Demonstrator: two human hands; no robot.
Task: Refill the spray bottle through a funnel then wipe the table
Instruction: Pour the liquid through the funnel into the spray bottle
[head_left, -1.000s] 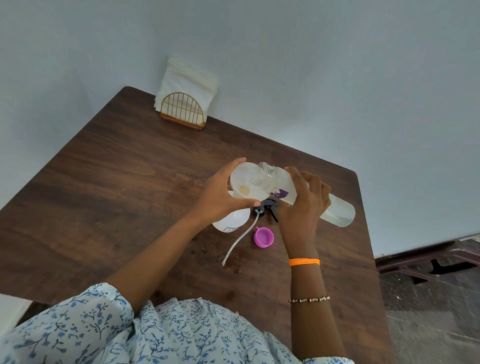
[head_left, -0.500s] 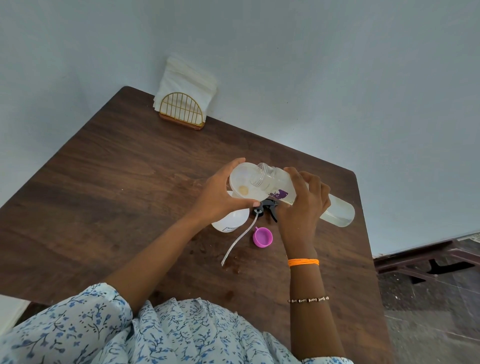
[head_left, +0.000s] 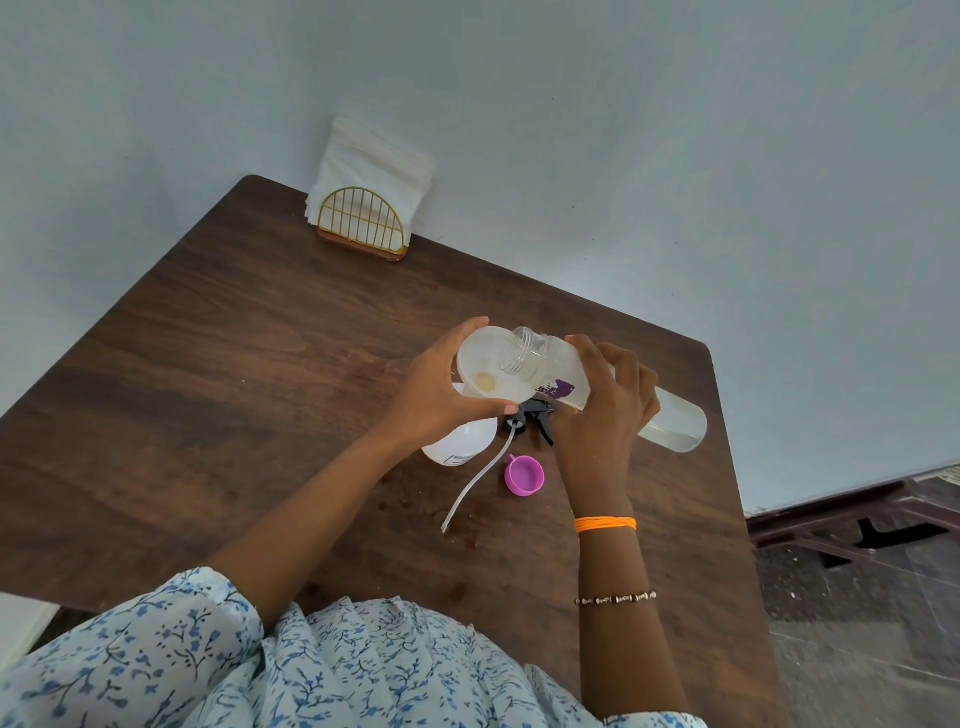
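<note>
My left hand (head_left: 434, 397) grips the rim of a translucent white funnel (head_left: 485, 371) that sits on top of the white spray bottle (head_left: 460, 441). My right hand (head_left: 605, 415) holds a long clear refill bottle (head_left: 670, 423) tilted almost flat, its open threaded mouth (head_left: 524, 351) over the funnel's bowl. A little clear liquid lies in the bottle's far end. The black spray head (head_left: 537, 418) with its white dip tube (head_left: 475, 488) lies on the table between my hands. A pink cap (head_left: 524, 475) rests beside it.
The dark wooden table (head_left: 234, 395) stands against a pale wall. A gold wire napkin holder (head_left: 363, 226) with white napkins stands at the far edge. Small wet spots (head_left: 465, 535) mark the wood near the tube's end. The floor drops off at the right.
The refill bottle's mouth has shifted slightly further over the funnel; both hands keep their grips and hardly move.
</note>
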